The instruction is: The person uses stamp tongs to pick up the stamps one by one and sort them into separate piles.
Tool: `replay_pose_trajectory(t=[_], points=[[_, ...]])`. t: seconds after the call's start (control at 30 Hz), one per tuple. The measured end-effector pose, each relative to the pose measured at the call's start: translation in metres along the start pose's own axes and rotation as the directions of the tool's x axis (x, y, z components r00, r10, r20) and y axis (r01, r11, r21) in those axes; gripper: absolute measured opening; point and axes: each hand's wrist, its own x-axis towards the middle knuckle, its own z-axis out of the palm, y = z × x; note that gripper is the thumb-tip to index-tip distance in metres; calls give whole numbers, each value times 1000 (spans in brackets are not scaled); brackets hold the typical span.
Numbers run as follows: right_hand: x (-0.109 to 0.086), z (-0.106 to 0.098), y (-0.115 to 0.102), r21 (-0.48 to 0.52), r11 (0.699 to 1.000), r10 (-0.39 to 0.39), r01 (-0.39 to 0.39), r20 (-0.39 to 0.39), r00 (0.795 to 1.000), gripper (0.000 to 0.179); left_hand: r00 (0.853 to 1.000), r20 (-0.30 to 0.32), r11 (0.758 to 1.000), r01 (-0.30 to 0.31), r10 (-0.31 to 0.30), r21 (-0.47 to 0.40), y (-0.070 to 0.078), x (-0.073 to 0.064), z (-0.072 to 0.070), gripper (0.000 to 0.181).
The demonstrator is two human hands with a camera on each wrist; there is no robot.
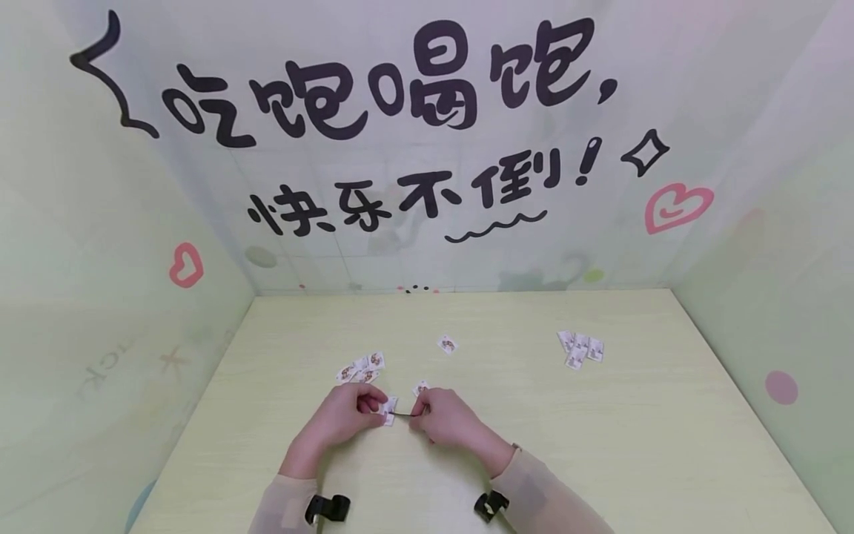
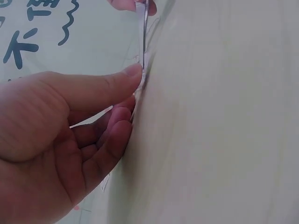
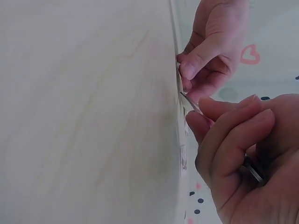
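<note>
My left hand (image 1: 348,411) has its thumb and forefinger at the left edge of a small white printed card (image 1: 391,405), which lies low over the table. In the left wrist view the thumb is over the card's edge and the other fingers curl beneath. My right hand (image 1: 445,417) grips thin, dark metal tweezers (image 1: 402,414), whose points reach left onto that card. Seen from the right wrist, the tweezers (image 3: 190,101) come out between the fingertips, their back end inside the palm. Another picture card (image 1: 420,387) lies just beyond the right hand, partly hidden by it.
Several cards with brown pictures (image 1: 361,367) lie overlapping beyond the left hand. A single similar card (image 1: 448,344) lies further back in the middle. Several cards with greyish pictures (image 1: 580,348) lie together at the back right. Printed cloth walls (image 1: 427,267) enclose the pale table (image 1: 600,445).
</note>
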Motion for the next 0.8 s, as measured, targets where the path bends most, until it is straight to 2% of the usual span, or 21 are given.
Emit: replay_pose_trajectory(t=[0.1,0.2,0.3,0.4,0.57,0.8], points=[[-2,-8,4,-6,1000,-15,14,-12,1000,9,1000,-9,1000,-12,12,-5,-1,1,-2,26],[-7,-22,10,-17,1000,-26,26,-16,1000,9,997,-70,1000,-14,14,-5,5,3,0,22],[-14,-40,18,5,1000,-16,16,-13,1000,8,992,-127,999,-23,19,-24,19,6,5,17],[-21,-60,30,60,998,5,-5,-1,1000,7,986,-150,997,-74,68,-34,39,11,15,16],[-36,-90,57,141,988,53,-56,26,998,7,978,-126,985,-173,168,-27,68,24,40,17],[-55,-121,81,157,979,128,-133,39,991,8,976,-50,977,-211,210,-12,100,43,80,13]])
